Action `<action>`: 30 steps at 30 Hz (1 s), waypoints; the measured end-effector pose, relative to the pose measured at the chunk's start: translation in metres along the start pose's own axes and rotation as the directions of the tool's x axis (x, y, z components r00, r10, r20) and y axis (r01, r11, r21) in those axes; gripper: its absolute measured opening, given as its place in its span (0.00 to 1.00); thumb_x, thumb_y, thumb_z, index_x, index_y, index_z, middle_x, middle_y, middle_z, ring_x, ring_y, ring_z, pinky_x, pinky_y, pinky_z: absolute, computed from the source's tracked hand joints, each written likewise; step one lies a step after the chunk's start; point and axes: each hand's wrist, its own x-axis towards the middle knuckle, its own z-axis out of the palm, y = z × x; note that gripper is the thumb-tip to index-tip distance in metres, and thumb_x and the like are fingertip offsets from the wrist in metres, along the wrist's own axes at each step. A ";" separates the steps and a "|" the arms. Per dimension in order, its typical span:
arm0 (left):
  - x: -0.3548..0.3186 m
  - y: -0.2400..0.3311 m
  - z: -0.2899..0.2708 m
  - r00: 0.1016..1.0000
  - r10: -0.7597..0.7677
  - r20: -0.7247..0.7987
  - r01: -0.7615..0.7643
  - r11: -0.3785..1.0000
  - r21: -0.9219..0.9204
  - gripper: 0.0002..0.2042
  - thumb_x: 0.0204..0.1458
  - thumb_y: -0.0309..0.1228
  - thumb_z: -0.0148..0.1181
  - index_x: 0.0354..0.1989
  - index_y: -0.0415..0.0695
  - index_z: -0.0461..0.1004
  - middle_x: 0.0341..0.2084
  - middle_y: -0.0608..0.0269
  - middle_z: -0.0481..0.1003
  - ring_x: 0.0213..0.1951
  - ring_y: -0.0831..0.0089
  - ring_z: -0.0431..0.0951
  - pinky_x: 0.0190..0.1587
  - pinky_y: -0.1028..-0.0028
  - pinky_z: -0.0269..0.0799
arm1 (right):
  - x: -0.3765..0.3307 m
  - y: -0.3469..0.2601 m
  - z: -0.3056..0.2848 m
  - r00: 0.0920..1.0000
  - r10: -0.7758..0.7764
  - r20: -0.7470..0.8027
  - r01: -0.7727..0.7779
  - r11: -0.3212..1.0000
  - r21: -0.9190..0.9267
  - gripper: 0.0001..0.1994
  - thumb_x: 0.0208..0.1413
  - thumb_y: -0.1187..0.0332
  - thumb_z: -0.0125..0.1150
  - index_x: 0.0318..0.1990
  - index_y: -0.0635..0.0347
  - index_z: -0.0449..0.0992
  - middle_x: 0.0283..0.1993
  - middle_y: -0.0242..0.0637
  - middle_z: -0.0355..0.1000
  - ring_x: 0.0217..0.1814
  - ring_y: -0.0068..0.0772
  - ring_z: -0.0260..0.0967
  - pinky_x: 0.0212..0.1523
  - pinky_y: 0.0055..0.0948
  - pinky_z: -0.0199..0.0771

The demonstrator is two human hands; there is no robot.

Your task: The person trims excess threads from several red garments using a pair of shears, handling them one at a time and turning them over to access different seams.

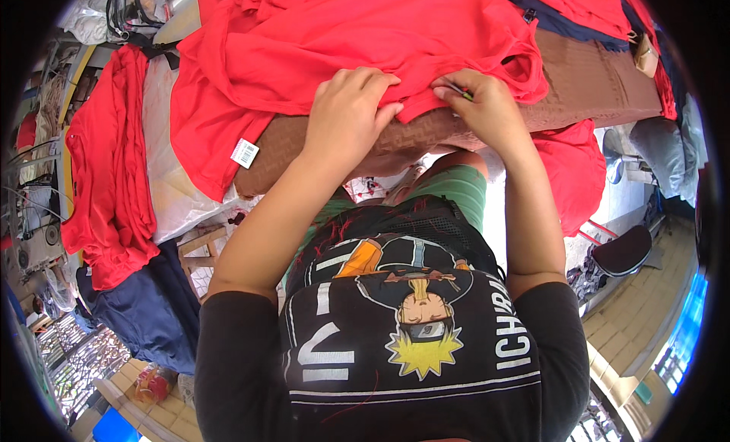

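Observation:
A red garment (304, 39) lies spread over a brown cloth-covered table in front of me. My left hand (351, 104) rests on its near edge, the thumb apart from the bent fingers and red cloth showing in the gap. Close by on the right, my right hand (480, 100) is closed round a small thin tool (462, 91) with dark and yellow-green parts. Its kind is hard to make out, as the fingers cover most of it. The fingertips of that hand touch the garment's edge. A white tag (244, 152) hangs at the garment's lower left corner.
The brown table cover (593, 81) shows at the right. More red garments (110, 168) hang at the left above dark blue cloth (144, 305). Another red piece (570, 172) hangs below the table at the right, near a dark stool seat (622, 250). Clear plastic (179, 168) lies left.

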 end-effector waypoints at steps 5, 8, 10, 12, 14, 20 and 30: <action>0.011 -0.010 0.005 0.949 -0.315 0.014 0.285 0.835 -0.471 0.09 0.54 0.30 0.62 0.40 0.40 0.79 0.31 0.64 0.80 0.34 0.78 0.77 0.40 0.77 0.72 | 0.010 -0.010 0.009 0.996 -0.082 0.017 0.082 0.997 0.014 0.12 0.54 0.70 0.64 0.45 0.62 0.79 0.46 0.41 0.75 0.47 0.32 0.73 0.46 0.27 0.71; 0.018 -0.015 -0.005 0.898 -0.438 0.037 0.362 0.688 -0.630 0.10 0.58 0.32 0.60 0.39 0.36 0.79 0.29 0.71 0.78 0.33 0.87 0.72 0.38 0.82 0.70 | 0.015 -0.017 0.017 0.982 -0.165 -0.092 0.186 0.928 0.324 0.13 0.50 0.69 0.67 0.43 0.64 0.79 0.44 0.42 0.76 0.46 0.36 0.74 0.48 0.29 0.72; 0.020 -0.017 -0.006 0.876 -0.481 0.037 0.371 0.622 -0.689 0.11 0.58 0.32 0.59 0.39 0.36 0.78 0.30 0.69 0.78 0.33 0.85 0.73 0.39 0.82 0.70 | 0.018 -0.019 0.027 0.972 -0.217 -0.090 0.235 0.902 0.362 0.13 0.50 0.70 0.68 0.43 0.65 0.78 0.44 0.40 0.76 0.47 0.33 0.74 0.50 0.28 0.72; 0.020 -0.018 -0.007 0.868 -0.496 0.022 0.353 0.584 -0.731 0.11 0.59 0.33 0.58 0.39 0.35 0.78 0.32 0.67 0.78 0.34 0.84 0.74 0.39 0.83 0.69 | 0.020 -0.023 0.034 0.961 -0.253 -0.112 0.276 0.889 0.364 0.13 0.50 0.70 0.69 0.41 0.67 0.78 0.41 0.39 0.77 0.44 0.28 0.74 0.47 0.26 0.72; 0.019 -0.019 -0.006 0.871 -0.491 -0.009 0.314 0.572 -0.757 0.11 0.60 0.33 0.57 0.39 0.36 0.77 0.33 0.66 0.78 0.35 0.84 0.74 0.40 0.83 0.69 | 0.021 -0.025 0.040 0.978 -0.177 -0.111 0.208 0.878 0.431 0.12 0.51 0.69 0.68 0.40 0.67 0.78 0.37 0.35 0.76 0.40 0.23 0.72 0.44 0.24 0.72; 0.011 -0.005 -0.047 0.906 0.103 -0.410 -0.225 0.939 -0.262 0.07 0.47 0.31 0.66 0.26 0.41 0.78 0.33 0.64 0.79 0.33 0.70 0.76 0.39 0.71 0.71 | 0.016 -0.034 0.034 0.989 0.141 0.055 -0.142 0.746 0.651 0.08 0.54 0.70 0.67 0.39 0.62 0.78 0.33 0.26 0.75 0.33 0.14 0.68 0.35 0.18 0.69; 0.011 -0.005 -0.034 0.960 0.149 -0.237 -0.182 0.975 -0.124 0.07 0.47 0.26 0.66 0.35 0.45 0.80 0.33 0.63 0.79 0.37 0.70 0.80 0.39 0.73 0.75 | 0.009 -0.041 0.016 0.963 0.010 0.269 -0.232 0.540 0.809 0.10 0.55 0.69 0.65 0.42 0.65 0.79 0.38 0.30 0.77 0.35 0.14 0.69 0.36 0.18 0.70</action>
